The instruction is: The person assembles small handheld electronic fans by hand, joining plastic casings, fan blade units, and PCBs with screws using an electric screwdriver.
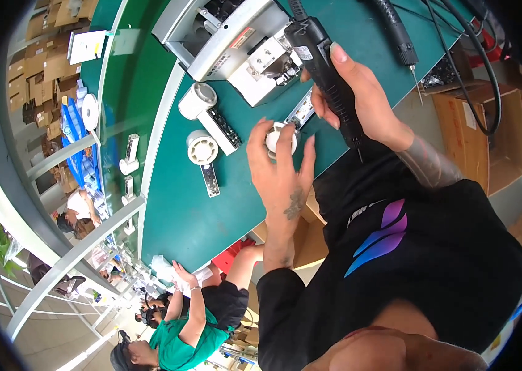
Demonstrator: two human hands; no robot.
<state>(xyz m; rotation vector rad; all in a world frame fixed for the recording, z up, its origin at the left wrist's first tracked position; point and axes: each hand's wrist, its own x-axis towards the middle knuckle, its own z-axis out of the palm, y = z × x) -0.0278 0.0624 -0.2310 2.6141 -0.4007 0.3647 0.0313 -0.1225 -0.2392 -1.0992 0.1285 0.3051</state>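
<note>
My right hand [363, 99] is wrapped round a black electric screwdriver [334, 89], its bit pointing down toward my body at the table's near edge. My left hand [281, 170] spreads its fingers over a white round housing [273, 141] and grips its rim. From that housing a strip with a circuit board [301, 111] reaches up and right, partly behind my right fingers. To the left on the green table lie two similar parts: a white round housing with a board-filled handle [221, 128], and one with a slotted face [202, 148].
A metal machine [236, 43] stands at the table's far side. A second electric screwdriver [400, 43] hangs at the upper right beside black cables [492, 80]. An open cardboard box [489, 139] is right of the table. A person in green [190, 331] works at lower left.
</note>
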